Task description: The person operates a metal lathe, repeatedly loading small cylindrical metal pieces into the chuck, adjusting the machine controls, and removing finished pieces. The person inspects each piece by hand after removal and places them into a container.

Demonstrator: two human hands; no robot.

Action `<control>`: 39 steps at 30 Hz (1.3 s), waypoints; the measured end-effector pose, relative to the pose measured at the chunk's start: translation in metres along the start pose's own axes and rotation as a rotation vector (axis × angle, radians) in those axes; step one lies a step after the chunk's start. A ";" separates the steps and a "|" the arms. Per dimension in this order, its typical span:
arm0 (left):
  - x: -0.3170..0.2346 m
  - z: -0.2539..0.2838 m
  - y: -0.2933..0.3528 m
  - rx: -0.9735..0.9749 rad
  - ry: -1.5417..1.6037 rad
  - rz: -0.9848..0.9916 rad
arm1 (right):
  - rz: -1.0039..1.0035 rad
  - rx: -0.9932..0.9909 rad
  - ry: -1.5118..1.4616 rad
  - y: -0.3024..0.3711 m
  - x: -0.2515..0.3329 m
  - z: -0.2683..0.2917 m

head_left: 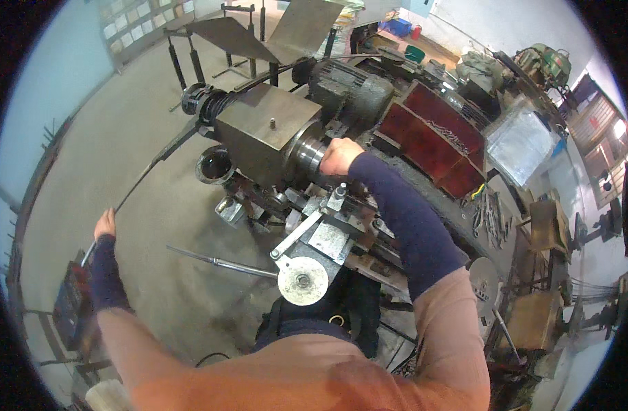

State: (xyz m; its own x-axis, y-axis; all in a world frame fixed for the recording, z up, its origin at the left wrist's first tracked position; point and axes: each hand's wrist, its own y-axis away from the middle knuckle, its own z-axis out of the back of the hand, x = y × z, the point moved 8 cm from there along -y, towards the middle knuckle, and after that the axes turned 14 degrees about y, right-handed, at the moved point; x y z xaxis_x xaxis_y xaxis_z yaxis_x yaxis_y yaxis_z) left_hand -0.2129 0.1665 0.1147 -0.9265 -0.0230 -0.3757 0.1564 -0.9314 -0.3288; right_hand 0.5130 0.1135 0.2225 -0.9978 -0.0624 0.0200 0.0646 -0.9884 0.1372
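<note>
My left hand (105, 225) is closed around a long thin metal lever (137, 183), which runs up to the rear of the lathe's headstock (266, 127). At the front of that box-shaped headstock, my right hand (341, 156) is curled against the end of the shiny round spindle (309, 152). Whatever lies within its fingers is hidden. Below it sits the tool slide (329, 241) with a pale flat bar (297, 233). Nearest my body is a round whitish disc (303, 281), with a metal handle rod (221, 262) reaching left from it.
An electric motor (351, 85) stands behind the headstock. On the right are a dark red metal tray (434, 133) with metal bits, several wrenches (490, 218) and a clear plastic sheet (523, 147). Metal sheets on stands (303, 31) rise at the back.
</note>
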 end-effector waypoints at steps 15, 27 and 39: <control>-0.210 0.022 0.173 -0.012 -0.017 0.217 | -0.077 -0.341 0.000 0.072 -0.086 0.076; -0.232 0.027 0.170 -0.162 -0.014 0.137 | 0.446 -0.520 -0.272 0.048 0.042 0.090; -0.226 0.022 0.169 -0.101 0.001 0.134 | 0.419 -0.459 -0.097 0.030 0.094 0.082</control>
State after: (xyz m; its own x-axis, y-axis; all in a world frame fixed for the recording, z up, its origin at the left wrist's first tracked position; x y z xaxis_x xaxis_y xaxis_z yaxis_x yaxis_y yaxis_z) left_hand 0.0152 0.0067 0.1632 -0.8946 -0.1443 -0.4229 0.3125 -0.8785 -0.3613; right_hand 0.4215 0.0895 0.3093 -0.8821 -0.4655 0.0722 0.4169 -0.8427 -0.3407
